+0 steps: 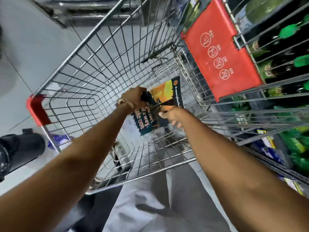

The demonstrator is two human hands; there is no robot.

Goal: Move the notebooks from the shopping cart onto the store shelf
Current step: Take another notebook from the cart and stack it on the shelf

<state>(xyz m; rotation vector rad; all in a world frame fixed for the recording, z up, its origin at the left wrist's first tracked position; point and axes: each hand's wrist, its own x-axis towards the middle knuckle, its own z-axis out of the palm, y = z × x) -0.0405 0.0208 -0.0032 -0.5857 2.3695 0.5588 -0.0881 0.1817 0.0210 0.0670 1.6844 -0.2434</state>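
Observation:
Both my arms reach down into a wire shopping cart [80, 52]. A notebook [165, 94] with a dark blue, yellow and orange cover and printed words lies at the cart's bottom. My left hand [133, 97], with a bracelet on its wrist, grips the notebook's left edge. My right hand [170, 114] pinches its near right edge. A pale page or second notebook [128, 128] shows beneath it, partly hidden. The store shelf [284, 144] stands to the right of the cart.
The cart's red child-seat flap [220, 47] with round warning signs hangs at the upper right. Dark bottles with green caps [289, 30] and green packets fill the shelf. A red corner bumper [38, 109] marks the cart's left. A person's dark shoe [20, 148] is on the floor.

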